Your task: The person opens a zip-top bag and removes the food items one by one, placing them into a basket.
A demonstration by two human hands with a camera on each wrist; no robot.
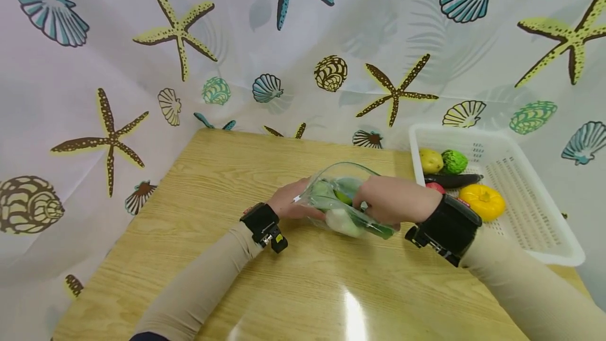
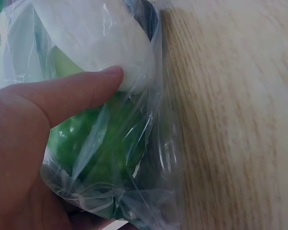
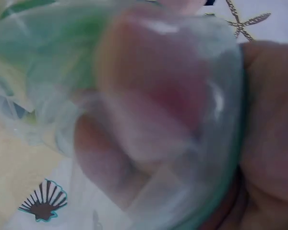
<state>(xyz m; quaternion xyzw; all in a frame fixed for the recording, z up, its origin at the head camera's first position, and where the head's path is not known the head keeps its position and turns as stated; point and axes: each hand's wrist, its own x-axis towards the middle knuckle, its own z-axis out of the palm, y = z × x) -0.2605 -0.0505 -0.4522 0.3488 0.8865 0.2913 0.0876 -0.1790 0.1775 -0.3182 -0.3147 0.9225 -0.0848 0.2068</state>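
A clear plastic zip bag (image 1: 310,193) is propped on the table in front of me, its mouth facing up. Through the plastic show a white rounded vegetable (image 1: 343,222), a bright green piece (image 1: 385,232) and other green produce. My left hand (image 1: 295,201) holds the bag's left end. In the left wrist view its thumb (image 2: 89,91) presses the plastic against the white vegetable (image 2: 101,43), above a glossy green one (image 2: 103,139). At the mouth, my right hand (image 1: 395,199) grips the bag's right side, and its bent fingers (image 3: 149,86) show through the plastic.
To the right stands a white perforated basket (image 1: 525,183) holding a yellow potato-like piece (image 1: 431,162), a bumpy green fruit (image 1: 454,162), an eggplant (image 1: 453,180), a red piece (image 1: 435,187) and a yellow pumpkin (image 1: 482,202). A patterned curtain (image 1: 293,57) hangs behind the wooden table (image 1: 227,172).
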